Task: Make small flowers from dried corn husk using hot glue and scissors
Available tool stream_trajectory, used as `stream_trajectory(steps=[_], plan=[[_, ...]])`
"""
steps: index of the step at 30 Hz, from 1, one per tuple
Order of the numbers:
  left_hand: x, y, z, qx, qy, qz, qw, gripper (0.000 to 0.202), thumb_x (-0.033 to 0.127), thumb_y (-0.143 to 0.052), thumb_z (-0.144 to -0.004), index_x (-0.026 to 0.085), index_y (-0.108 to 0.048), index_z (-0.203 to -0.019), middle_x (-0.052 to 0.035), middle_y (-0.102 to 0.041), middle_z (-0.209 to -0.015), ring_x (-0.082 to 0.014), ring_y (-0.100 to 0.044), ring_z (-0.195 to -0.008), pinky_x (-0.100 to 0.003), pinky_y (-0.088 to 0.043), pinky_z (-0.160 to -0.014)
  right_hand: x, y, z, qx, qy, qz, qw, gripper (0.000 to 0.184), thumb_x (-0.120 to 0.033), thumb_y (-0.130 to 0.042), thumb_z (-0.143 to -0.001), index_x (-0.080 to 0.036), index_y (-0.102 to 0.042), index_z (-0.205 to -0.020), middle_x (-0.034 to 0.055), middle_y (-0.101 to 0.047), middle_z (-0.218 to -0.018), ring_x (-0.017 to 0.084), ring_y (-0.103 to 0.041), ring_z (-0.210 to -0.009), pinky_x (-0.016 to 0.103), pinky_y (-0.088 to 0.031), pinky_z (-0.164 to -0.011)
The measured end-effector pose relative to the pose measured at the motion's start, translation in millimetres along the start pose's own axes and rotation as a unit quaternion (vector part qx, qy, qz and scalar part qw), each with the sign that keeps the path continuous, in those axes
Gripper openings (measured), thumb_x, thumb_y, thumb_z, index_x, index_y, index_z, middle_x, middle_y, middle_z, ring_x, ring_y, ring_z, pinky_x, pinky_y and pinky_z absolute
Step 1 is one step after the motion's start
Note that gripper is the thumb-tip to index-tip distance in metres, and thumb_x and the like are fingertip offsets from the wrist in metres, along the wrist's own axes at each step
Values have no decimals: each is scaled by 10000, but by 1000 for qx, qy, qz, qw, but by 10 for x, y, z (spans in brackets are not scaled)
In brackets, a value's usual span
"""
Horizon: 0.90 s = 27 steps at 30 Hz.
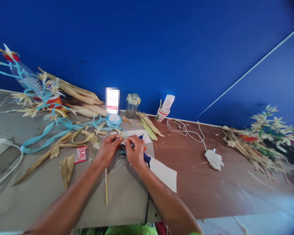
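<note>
My left hand (110,148) and my right hand (135,151) meet above the grey part of the table, fingertips pinched close together. Between them a small pale piece (123,134) shows, looking like corn husk; most of it is covered by my fingers. A blue glue gun (147,159) with an orange trigger lies beside and partly under my right hand, on white paper (165,174). Below my left hand a thin wooden stick (106,189) rests on the table. A light-blue ribbon roll (114,120) sits just beyond the hands.
Dried corn husks (80,91) and a ribbon-wrapped bottle (26,76) stand at left. Behind are a lidded jar (132,106) and a paper cup (161,115). A white cable (183,129), crumpled tissue (214,159) and white husk flowers (271,125) lie rightward. A red packet (80,154) is near my left forearm.
</note>
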<state>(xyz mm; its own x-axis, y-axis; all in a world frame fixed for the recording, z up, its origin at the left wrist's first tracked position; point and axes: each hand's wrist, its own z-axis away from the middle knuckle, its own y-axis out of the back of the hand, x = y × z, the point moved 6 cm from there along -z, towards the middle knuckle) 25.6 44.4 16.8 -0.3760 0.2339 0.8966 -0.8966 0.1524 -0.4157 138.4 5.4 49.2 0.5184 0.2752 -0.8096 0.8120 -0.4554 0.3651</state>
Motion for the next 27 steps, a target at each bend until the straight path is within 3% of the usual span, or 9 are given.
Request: stream_trajectory(steps=[7, 14, 21, 27], plan=[[-9, -3, -8, 1, -1, 0, 1000, 256, 333, -756, -601, 136, -601, -650, 68, -444, -506, -32, -333, -427, -180, -248, -429, 79, 70, -117, -10, -65, -50, 997, 127, -286, -567, -759, -189, -613, -691, 5, -605, -713, 140, -520, -658, 277, -393, -699], [-22, 3, -11, -2, -5, -12, 1000, 236, 319, -742, -626, 136, -596, -662, 61, -454, -536, -32, -347, -442, -174, -253, -436, 194, 5, -88, -32, -162, -153, 974, 233, -344, -533, -754, -173, -569, -600, -23, -524, -573, 118, -460, -568, 243, -378, -574], [-18, -1, -2, -7, -6, -23, 1000, 219, 320, -734, -632, 142, -610, -664, 59, -458, -522, -38, -363, -440, -175, -272, -441, 200, -43, -74, -47, -152, -141, 977, 156, -312, -578, -692, -176, -574, -615, -24, -545, -576, 118, -458, -564, 235, -384, -554], [-58, -4, -15, -8, 24, 17, 1000, 271, 309, -762, -595, 131, -666, -775, 75, -421, -464, -30, -322, -403, -173, -233, -413, 197, -25, -74, -42, -156, -114, 980, 204, -314, -508, -744, -174, -550, -602, -28, -499, -556, 114, -431, -547, 237, -367, -557]])
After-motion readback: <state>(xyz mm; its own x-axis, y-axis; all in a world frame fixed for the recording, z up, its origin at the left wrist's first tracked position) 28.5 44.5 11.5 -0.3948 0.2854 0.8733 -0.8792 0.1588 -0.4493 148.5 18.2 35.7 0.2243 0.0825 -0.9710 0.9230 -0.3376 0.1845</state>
